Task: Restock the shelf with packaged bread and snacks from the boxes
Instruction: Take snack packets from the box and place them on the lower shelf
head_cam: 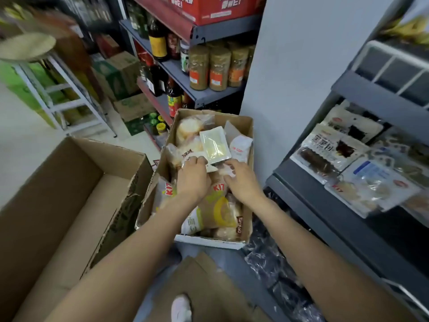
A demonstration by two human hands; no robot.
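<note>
The left hand [193,176] pinches the near edge of a clear packet [214,145] over the full box [246,126]; the right hand [241,180] reaches, fingers relaxed. Better support it underneath, then carry it right to the shelf [343,219].

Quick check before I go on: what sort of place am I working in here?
Most likely a small grocery shop or its stockroom. Metal shelves hold sauce bottles and spice jars, packaged bread lies on the shelf to the right, and an open carton of snacks stands on the floor.
</note>
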